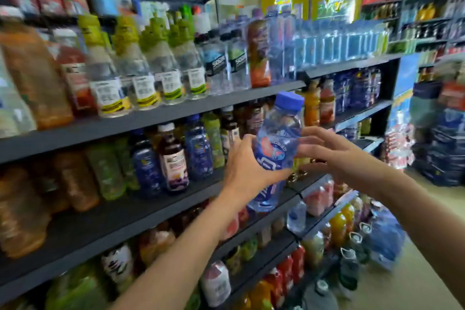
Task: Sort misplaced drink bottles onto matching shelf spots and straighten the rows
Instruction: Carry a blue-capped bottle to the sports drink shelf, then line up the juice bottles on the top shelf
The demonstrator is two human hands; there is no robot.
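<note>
A clear drink bottle [276, 148] with a blue cap and a blue wrapper bearing a red-pink patch is held out in front of the middle shelf [176, 199], tilted slightly with its cap up and away from the person. The left hand [247, 166] grips it round the labelled middle, fingers curled behind and thumb across the front, apparently to carry it clear of a row where it does not belong. The right hand [334, 151] reaches in from the other side with fingers spread and apart, its fingertips at or just short of the bottle's shoulder; contact cannot be told through the blur. It looks set to steady or take the bottle. Just beyond the left hand stand dark blue bottles [198, 148] among brown and green ones. Above both hands, the upper shelf [226, 98] carries rows of pale blue-labelled water bottles [334, 45].
</note>
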